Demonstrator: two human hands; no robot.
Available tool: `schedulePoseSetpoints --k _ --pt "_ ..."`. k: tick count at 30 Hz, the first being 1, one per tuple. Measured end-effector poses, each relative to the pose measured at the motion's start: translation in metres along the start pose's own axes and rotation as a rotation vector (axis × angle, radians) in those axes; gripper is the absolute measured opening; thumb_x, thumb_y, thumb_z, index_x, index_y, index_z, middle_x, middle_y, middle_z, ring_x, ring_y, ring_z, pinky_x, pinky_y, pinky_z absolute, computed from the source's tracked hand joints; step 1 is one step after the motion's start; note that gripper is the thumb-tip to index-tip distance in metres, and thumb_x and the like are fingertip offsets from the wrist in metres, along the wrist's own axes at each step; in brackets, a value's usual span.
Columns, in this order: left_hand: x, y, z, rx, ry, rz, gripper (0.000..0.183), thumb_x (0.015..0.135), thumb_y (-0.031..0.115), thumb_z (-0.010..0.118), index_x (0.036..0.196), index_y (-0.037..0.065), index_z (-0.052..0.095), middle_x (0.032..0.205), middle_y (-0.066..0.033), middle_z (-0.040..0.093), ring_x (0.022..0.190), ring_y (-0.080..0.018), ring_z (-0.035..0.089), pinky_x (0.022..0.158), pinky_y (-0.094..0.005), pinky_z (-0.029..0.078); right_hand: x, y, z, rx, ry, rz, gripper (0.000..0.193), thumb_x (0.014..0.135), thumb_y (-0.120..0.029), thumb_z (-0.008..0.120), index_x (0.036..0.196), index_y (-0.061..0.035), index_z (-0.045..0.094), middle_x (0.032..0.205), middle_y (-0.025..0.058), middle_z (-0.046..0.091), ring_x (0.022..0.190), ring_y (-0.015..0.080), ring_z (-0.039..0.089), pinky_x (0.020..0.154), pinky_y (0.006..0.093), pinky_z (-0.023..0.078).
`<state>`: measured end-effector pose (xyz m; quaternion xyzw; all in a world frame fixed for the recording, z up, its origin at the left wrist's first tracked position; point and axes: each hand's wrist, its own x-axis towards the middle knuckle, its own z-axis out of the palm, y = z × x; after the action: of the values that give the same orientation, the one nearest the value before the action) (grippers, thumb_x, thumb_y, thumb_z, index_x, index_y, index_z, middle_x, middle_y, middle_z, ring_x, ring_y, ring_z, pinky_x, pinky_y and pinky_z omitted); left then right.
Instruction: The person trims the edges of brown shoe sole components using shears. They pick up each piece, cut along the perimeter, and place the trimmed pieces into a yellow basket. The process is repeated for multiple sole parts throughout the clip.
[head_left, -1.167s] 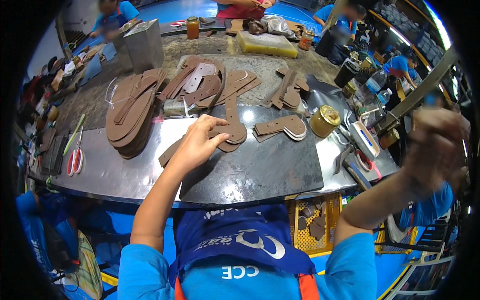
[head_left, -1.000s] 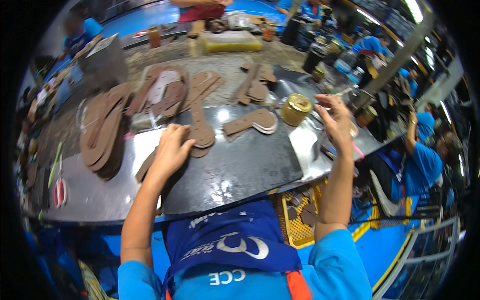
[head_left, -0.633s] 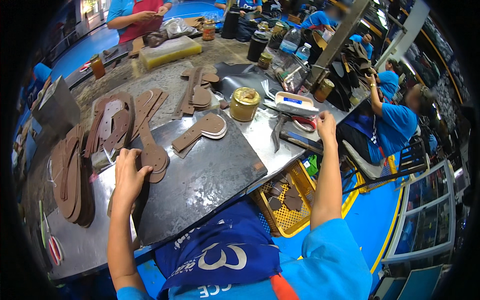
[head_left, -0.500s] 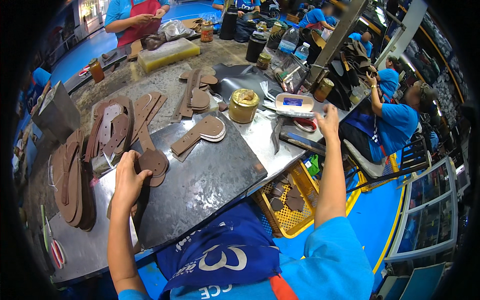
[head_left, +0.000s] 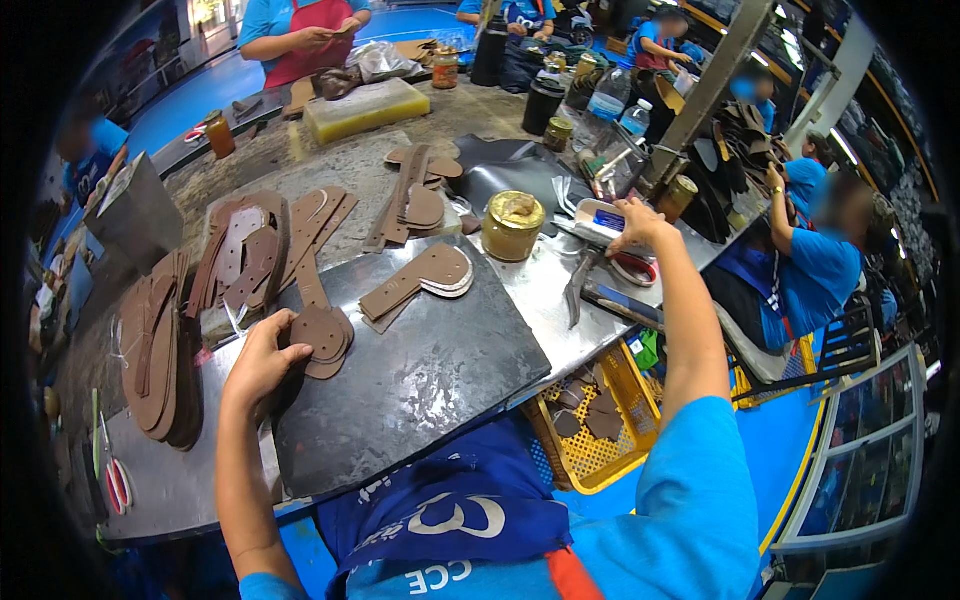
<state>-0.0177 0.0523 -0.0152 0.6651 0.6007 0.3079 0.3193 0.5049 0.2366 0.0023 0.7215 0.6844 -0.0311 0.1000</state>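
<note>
My left hand [head_left: 262, 362] is closed on the rounded end of a brown strap piece [head_left: 322, 335] with punched holes, at the left edge of a dark metal slab [head_left: 420, 370]. My right hand [head_left: 643, 224] reaches over to a white oblong tray [head_left: 592, 210] with a blue label, its fingers bent over the right end. Below that hand lie red-handled scissors [head_left: 634, 268] and a dark hammer-like tool [head_left: 580, 285]. More brown curved strap pieces [head_left: 415, 283] rest on the slab. Beside the tray stands an open glass jar [head_left: 513, 226] of yellowish paste.
Stacks of brown sole-shaped pieces [head_left: 160, 350] and cut straps [head_left: 240, 250] lie to the left, with another pair of scissors [head_left: 118, 485]. A yellow foam block [head_left: 367, 110] and bottles [head_left: 608, 95] stand farther back. A yellow crate [head_left: 590, 455] of scraps is below the table edge. Co-workers [head_left: 805, 265] sit nearby.
My right hand has moved from beside the white tray onto its right end, its fingers bending in. My left hand stays at the strap piece. The view has shifted slightly.
</note>
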Motion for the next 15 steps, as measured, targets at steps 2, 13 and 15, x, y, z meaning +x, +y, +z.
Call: schedulePoseSetpoints --k 2,13,15 --pt "0.001 -0.004 -0.001 -0.019 -0.017 -0.011 0.027 0.068 0.003 0.067 0.091 -0.004 0.054 0.079 -0.0116 0.059 0.075 -0.0163 0.054 0.070 -0.0286 0.042 0.005 0.012 0.000 0.050 0.149 -0.167 0.083 0.047 -0.037 0.079 0.117 -0.0062 0.048 0.116 0.0149 0.049 0.108 0.0300 0.049 0.090 0.0391 0.040" --pt "0.008 0.004 -0.012 0.171 -0.070 -0.045 0.026 0.067 0.009 0.068 0.082 -0.005 0.052 0.073 -0.0181 0.057 0.069 -0.0270 0.054 0.064 -0.0367 0.040 0.001 0.034 0.053 -0.358 0.687 0.211 0.058 0.060 -0.017 0.073 0.111 -0.0133 0.045 0.108 0.0078 0.044 0.095 0.0288 0.050 0.074 0.0412 0.045" --pt "0.007 0.005 -0.018 0.187 0.017 -0.015 0.025 0.068 0.009 0.067 0.083 -0.005 0.052 0.074 -0.0189 0.057 0.071 -0.0271 0.055 0.065 -0.0373 0.041 -0.002 0.036 0.065 -0.269 0.878 0.061 0.038 0.067 -0.014 0.062 0.103 -0.0073 0.051 0.103 0.0105 0.049 0.091 0.0317 0.051 0.074 0.0439 0.044"
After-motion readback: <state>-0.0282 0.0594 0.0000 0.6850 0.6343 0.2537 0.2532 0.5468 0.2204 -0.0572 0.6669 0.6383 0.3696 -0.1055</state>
